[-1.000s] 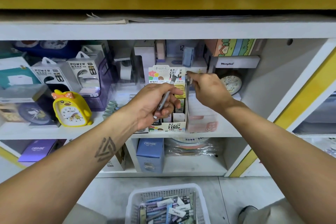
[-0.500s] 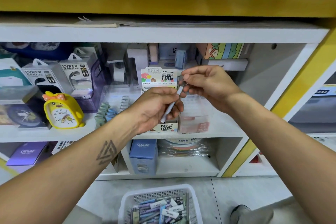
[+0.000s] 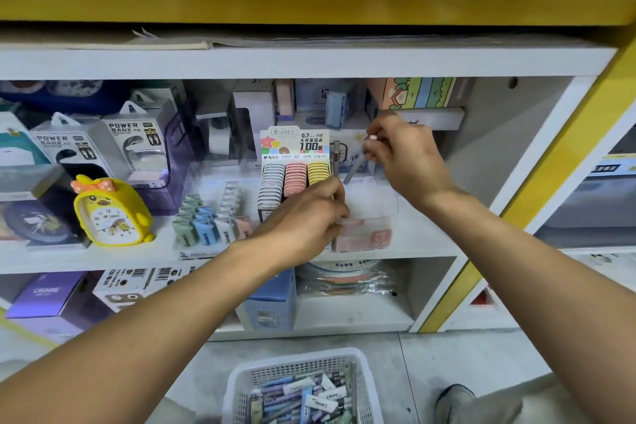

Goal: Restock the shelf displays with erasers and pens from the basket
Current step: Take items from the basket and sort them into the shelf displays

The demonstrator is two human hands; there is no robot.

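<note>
On the middle shelf, both hands work at the stationery displays: right hand point(image 3: 407, 157) pinches a slim grey pen point(image 3: 354, 169) near its top end between thumb and fingertips, pen tilted, lower tip angled down-left toward the clear display box point(image 3: 370, 203) beside the lead-refill display point(image 3: 296, 179); left hand point(image 3: 308, 217) curls its fingers around another thin grey pen point(image 3: 336, 157) that stands nearly upright, its cap end poking up just right of the refill card, lower part hidden by the hand; white basket point(image 3: 303, 389) sits on the floor below, well apart from the shelf, holding mixed pens and erasers point(image 3: 330, 404) still to be placed; judgement: step in hand is dropping pens one at a time into the clear box, task well short of done given basket contents; pens look light, stiff, smooth plastic, likely to slip or roll, so pinch mid-barrel or just below cap, not the tip; erasers look small, wrapped, slightly soft, easy to grab by the long sides; risk: knocking the refill rows or the clear box wall; yellow chick clock point(image 3: 110, 213) sits far left, not involved
</note>
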